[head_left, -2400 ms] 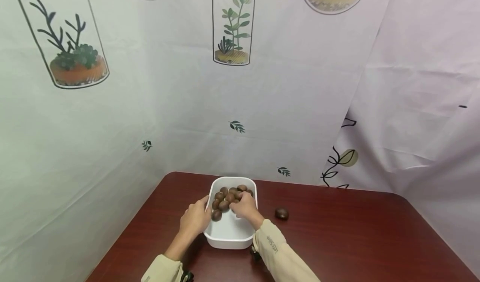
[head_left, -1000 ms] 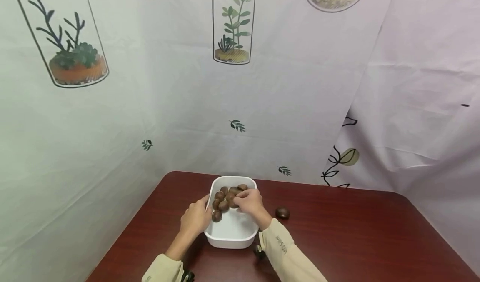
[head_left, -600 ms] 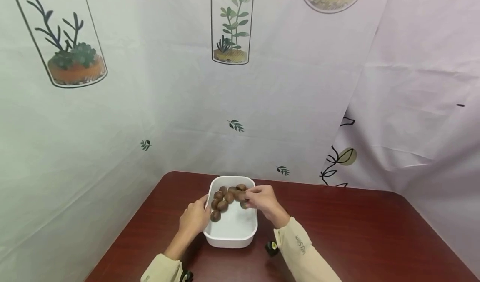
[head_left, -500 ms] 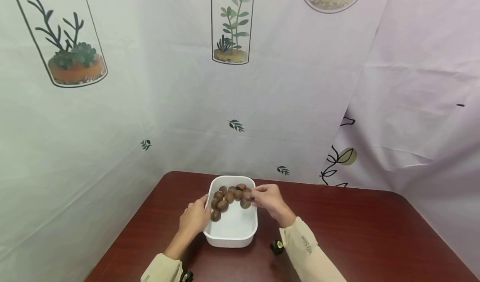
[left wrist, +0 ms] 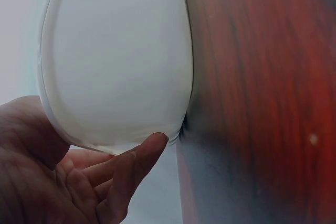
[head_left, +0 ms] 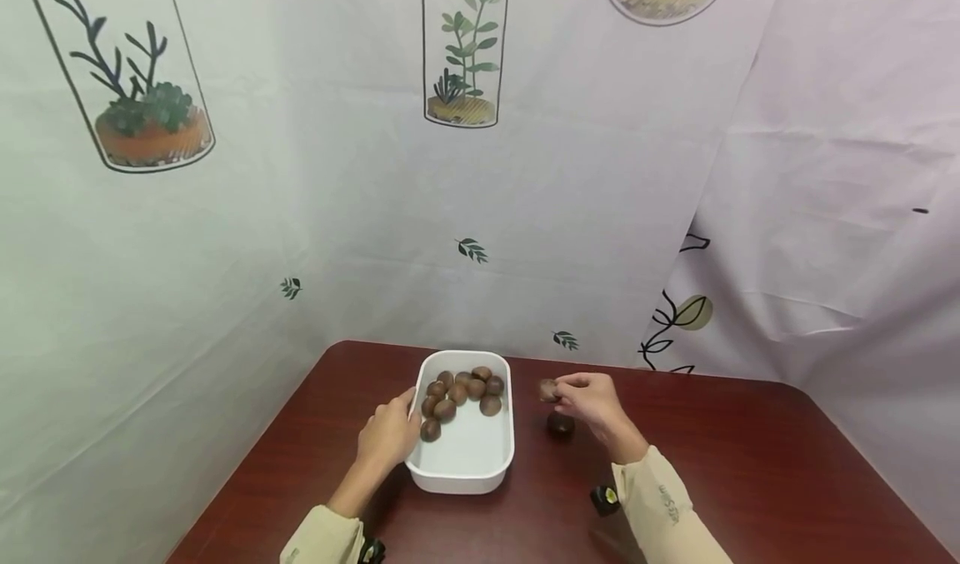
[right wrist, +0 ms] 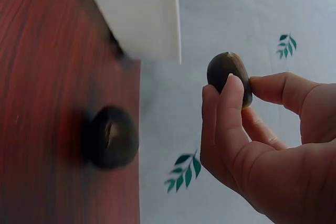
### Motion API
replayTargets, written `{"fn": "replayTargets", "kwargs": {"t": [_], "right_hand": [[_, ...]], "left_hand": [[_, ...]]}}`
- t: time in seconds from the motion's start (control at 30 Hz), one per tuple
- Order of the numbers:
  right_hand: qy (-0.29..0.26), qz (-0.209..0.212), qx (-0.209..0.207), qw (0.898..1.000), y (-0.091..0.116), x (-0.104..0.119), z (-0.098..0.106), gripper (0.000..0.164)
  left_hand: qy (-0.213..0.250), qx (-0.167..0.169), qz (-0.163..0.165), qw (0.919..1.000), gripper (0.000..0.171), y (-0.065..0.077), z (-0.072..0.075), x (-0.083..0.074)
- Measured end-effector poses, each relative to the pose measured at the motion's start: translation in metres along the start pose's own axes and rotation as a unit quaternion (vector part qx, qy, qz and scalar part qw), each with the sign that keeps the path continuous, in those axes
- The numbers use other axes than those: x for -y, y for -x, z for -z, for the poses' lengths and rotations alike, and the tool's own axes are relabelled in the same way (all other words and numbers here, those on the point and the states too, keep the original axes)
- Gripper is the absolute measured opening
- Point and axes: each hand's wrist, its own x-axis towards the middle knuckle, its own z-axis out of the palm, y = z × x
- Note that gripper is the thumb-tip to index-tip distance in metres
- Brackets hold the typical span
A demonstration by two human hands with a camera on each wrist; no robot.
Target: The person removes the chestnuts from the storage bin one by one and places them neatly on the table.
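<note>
A white rectangular tub point(head_left: 459, 482) stands on the table with several brown chestnuts point(head_left: 445, 411) bunched toward its far and left sides. My left hand point(head_left: 388, 432) grips the tub's left side; in the left wrist view its fingers point(left wrist: 149, 153) lie against the outer wall and the thumb side is at the rim. Right of the tub, my right hand point(head_left: 592, 397) pinches one chestnut point(right wrist: 227, 72) between thumb and fingertips, raised over the table. Close below that hand a single chestnut point(head_left: 560, 424) lies on the tabletop, blurred and dark in the right wrist view.
The dark red wooden table point(head_left: 712, 464) extends to the right and front. A pale cloth point(head_left: 375, 214) printed with plants hangs behind and along the sides. Black wrist devices point(head_left: 604, 499) sit below the sleeves.
The right hand has taken a chestnut out of the tub and moved right with it, over the loose chestnut. The left hand has stayed at the tub's side.
</note>
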Motion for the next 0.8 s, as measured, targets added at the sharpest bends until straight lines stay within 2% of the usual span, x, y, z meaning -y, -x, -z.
{"fn": "replayTargets", "kwargs": {"t": [0.37,0.6,0.8], "right_hand": [[0.014,-0.019,-0.024,0.999,0.003,-0.019,0.042,0.028],[0.037,-0.035,-0.043,0.998,0.001,-0.034,0.053,0.027],[0.033,-0.049,-0.046,0.997,-0.002,-0.049,0.056,0.028]], "left_hand": [[-0.001,0.002,0.003,1.0,0.048,0.001,0.003,0.0],[0.003,0.0,0.006,1.0,0.048,0.0,0.001,0.001],[0.005,0.002,0.004,1.0,0.049,-0.001,-0.002,-0.001]]}}
